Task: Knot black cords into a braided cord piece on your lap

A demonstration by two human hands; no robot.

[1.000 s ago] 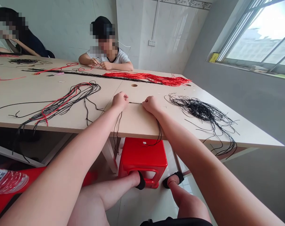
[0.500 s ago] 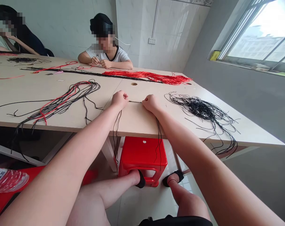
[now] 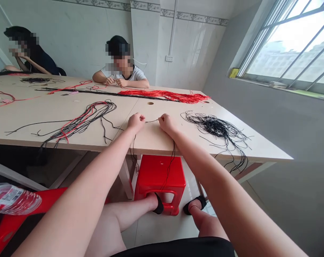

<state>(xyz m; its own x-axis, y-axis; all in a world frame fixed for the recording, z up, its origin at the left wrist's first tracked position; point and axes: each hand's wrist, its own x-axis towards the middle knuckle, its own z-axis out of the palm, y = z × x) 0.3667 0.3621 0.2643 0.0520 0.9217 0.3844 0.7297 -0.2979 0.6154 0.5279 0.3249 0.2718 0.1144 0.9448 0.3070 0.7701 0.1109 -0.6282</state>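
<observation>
My left hand [image 3: 135, 121] and my right hand [image 3: 165, 123] rest on the light wooden table [image 3: 156, 137], both closed in a pinch on a thin black cord [image 3: 152, 121] that runs between them. The cord's loose ends hang down over the table's front edge below each wrist. A tangled heap of black cords [image 3: 216, 127] lies to the right of my right hand. To the left of my left hand lies a bundle of red and black cords [image 3: 81, 119].
A long bundle of red cords [image 3: 165, 95] lies across the far side, where a person [image 3: 121, 69] sits working with cords; another person [image 3: 30, 55] sits far left. Under the table stands a red stool [image 3: 160, 180]. A plastic bottle [image 3: 13, 198] lies on a red seat at lower left.
My hands have come a little closer together, so the cord between them is shorter and slacker. The camera has tilted up and back a bit.
</observation>
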